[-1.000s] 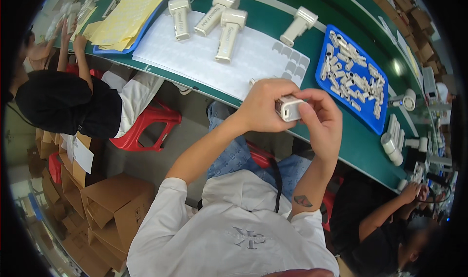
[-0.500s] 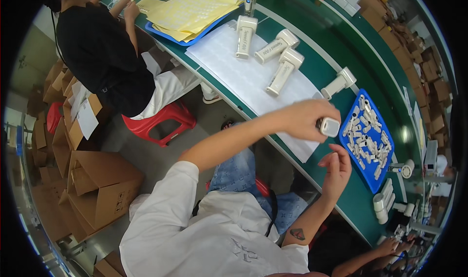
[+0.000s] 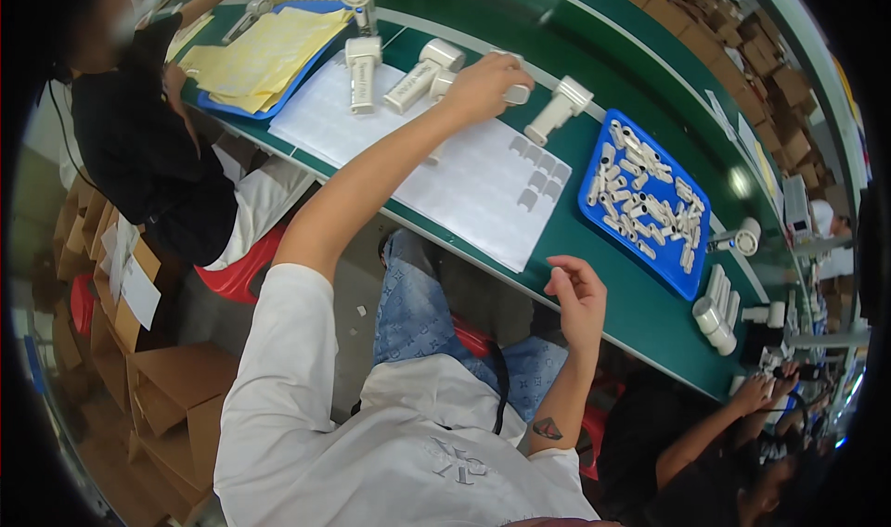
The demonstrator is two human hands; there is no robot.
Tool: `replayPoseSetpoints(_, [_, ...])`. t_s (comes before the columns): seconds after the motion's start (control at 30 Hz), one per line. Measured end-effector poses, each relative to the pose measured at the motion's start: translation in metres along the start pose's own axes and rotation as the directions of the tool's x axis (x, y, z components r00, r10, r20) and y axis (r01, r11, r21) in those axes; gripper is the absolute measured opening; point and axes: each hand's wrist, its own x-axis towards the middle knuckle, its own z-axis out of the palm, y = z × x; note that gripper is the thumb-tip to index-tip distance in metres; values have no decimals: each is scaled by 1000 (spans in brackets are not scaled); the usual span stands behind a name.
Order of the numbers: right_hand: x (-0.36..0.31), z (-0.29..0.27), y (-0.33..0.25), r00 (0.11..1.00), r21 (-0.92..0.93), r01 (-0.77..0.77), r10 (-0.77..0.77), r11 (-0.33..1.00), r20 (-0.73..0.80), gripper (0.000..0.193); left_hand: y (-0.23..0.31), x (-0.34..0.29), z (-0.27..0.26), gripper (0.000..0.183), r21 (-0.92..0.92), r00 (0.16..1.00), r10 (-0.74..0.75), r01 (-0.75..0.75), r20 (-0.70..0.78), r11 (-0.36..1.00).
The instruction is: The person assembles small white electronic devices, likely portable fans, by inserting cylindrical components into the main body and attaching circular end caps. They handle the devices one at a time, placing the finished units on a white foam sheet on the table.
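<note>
Left hand (image 3: pixel 489 89) is gripping one pale fan (image 3: pixel 517 95) near twelve o'clock, by the white sheet's (image 3: pixel 464 198) far edge.
At least three more fans (image 3: pixel 557 114) are lying nearby; bare green table (image 3: pixel 622 286) is stretching toward the loosely curling right hand's (image 3: pixel 579 297) one o'clock; the fingers are hiding the held fan's long axis.

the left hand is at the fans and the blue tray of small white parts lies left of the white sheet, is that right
Not quite: the parts tray lies right of the white sheet, as the head view shows. The left hand is indeed at the fans.
</note>
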Motion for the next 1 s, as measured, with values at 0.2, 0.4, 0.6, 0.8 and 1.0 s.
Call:
replayPoseSetpoints(0.2, [-3, -13, 5, 1000, -61, -11, 10, 998, -28, 16, 17, -13, -6, 25, 151, 946, 131, -182, 295, 972])
replayPoseSetpoints(0.4, [11, -12, 7, 994, -194, 103, -108, 976, -16, 17, 56, 3, 6, 50, 255, 974, -52, -7, 222, 967])
replayPoseSetpoints(0.6, [41, -24, -9, 944, -456, 278, -329, 845, -35, 17, 77, 10, 49, 60, 383, 969, -171, 92, 177, 919])
replayPoseSetpoints(0.8, [95, -59, -2, 903, -667, 258, -420, 699, -91, 17, 89, 26, 16, 52, 107, 959, -276, 282, -66, 954])
replayPoseSetpoints(1.0, [111, -48, -10, 892, -632, 313, -449, 709, -62, 16, 100, -1, -49, 41, -343, 913, -323, 229, -247, 911])
